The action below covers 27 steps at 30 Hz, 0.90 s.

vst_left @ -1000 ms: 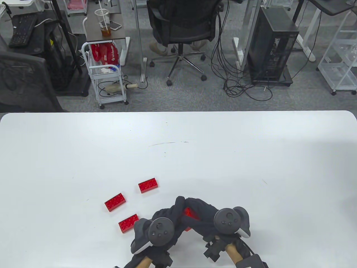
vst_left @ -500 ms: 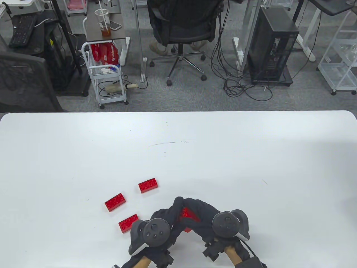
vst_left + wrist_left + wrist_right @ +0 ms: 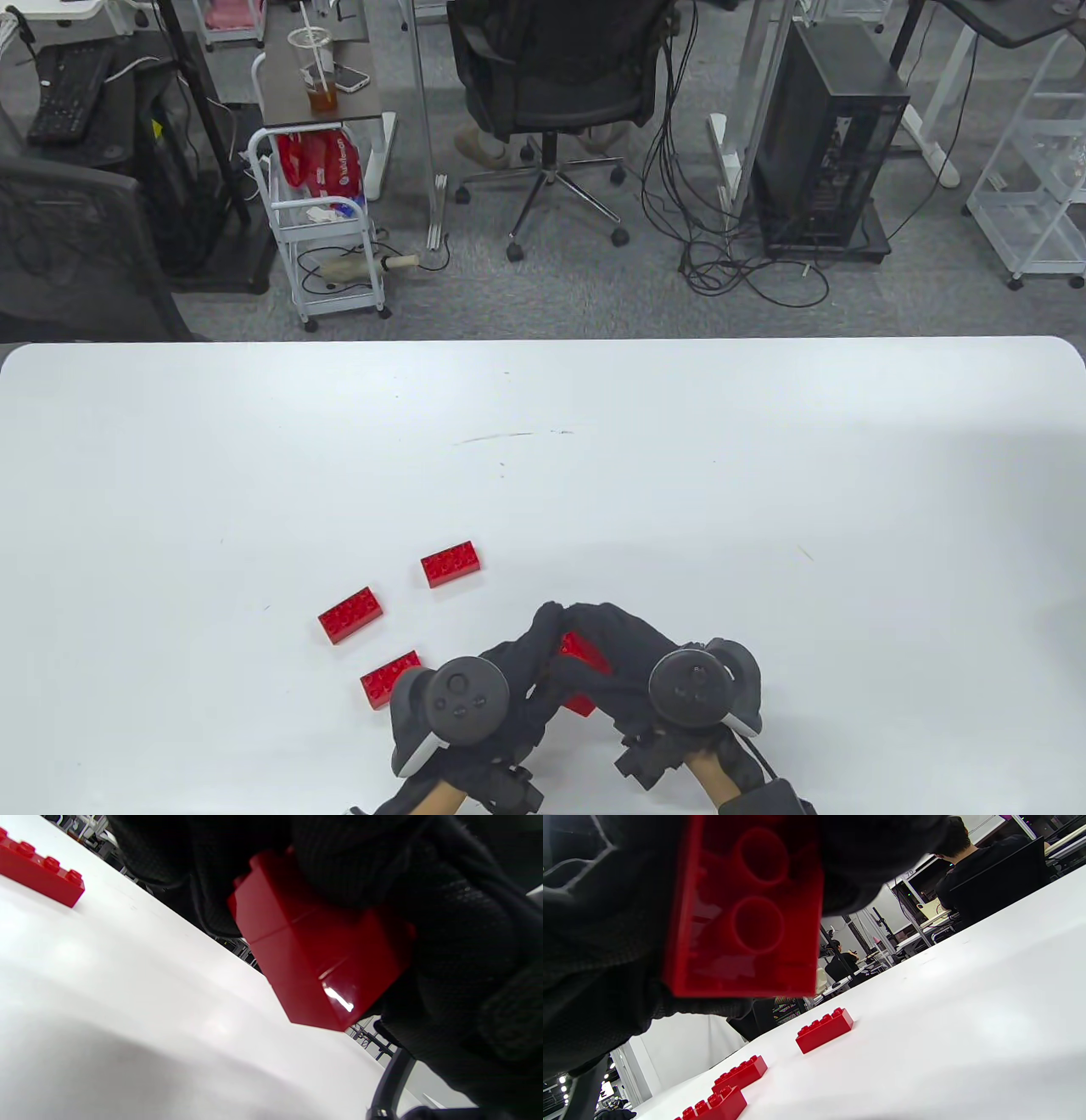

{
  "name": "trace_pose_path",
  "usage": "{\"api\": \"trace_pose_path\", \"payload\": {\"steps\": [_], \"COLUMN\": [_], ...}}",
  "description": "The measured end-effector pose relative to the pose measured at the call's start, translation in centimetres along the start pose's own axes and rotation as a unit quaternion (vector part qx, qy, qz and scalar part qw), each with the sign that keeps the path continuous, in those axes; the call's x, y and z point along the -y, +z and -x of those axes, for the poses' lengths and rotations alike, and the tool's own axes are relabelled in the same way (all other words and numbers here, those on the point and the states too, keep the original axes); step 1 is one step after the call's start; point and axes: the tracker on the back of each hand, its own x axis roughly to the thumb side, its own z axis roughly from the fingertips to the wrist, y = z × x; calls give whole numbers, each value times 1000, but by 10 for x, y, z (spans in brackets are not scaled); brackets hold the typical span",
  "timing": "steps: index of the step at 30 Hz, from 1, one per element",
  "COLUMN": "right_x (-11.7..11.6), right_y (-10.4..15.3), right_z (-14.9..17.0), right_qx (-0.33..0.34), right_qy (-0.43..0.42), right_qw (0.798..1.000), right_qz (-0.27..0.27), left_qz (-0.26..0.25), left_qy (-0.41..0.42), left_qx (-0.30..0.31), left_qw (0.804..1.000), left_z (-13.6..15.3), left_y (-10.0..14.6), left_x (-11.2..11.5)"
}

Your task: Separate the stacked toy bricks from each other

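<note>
Plainly the largest thing in play was the white table, and the bricks hung above its near edge. The left hand and the right hand met there, fingers of both curled tight around the stacked bricks, which they held clear of the surface between them. The left wrist view showed a seam across the stack, so at least two bricks looked joined; the right wrist view showed the hollow underside facing down.

The main risk, as I judged it, was a sudden release: if the studs let go all at once under a hard pull, one brick could spring from the glove and skid off the near edge. Smooth plastic against knit fabric would make a slip likelier, and a twist rather than a straight pull could jam the studs.

Three loose bricks lay on the table to the left: the far brick, the middle brick, and the near brick just beside the left hand's tracker. That near one stood closest to being knocked by the left hand. Nothing lay between the hands and the open table to the right.
</note>
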Motion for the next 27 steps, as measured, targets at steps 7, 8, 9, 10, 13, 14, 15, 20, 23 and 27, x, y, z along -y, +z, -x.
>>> {"api": "trace_pose_path", "payload": {"steps": [7, 8, 9, 10, 13, 14, 15, 20, 23, 27], "right_x": [0, 0, 0, 0, 0, 0, 0, -2, -3, -3], "right_y": [0, 1, 1, 1, 0, 0, 0, -1, -2, -3], "right_z": [-2, -2, -3, -3, -3, -4, -4, -4, -1, 0], "right_qx": [-1, -1, -1, -1, 0, 1, 0, -4, -11, -12], "right_qy": [3, 5, 8, 8, 7, 7, 7, 24, 8, 27], "right_qw": [1000, 1000, 1000, 1000, 1000, 1000, 1000, 999, 1000, 999], "right_qz": [9, 10, 11, 12, 13, 14, 15, 24, 17, 18], "left_qz": [-7, -7, -7, -8, -14, -14, -17, -44, -24, -24], "left_qy": [-22, -23, -25, -23, -28, -29, -30, -62, -45, -44], "left_qx": [-2, -2, -4, -6, -7, -7, -8, -15, -15, -23], "left_qw": [1000, 1000, 1000, 1000, 999, 999, 999, 997, 999, 998], "left_z": [-4, -4, -4, -4, -4, -4, -4, -5, 0, 4], "left_y": [1, 1, 1, 2, 3, 3, 3, 5, 3, 3], "left_x": [2, 2, 2, 2, 3, 3, 2, 2, 0, -4]}}
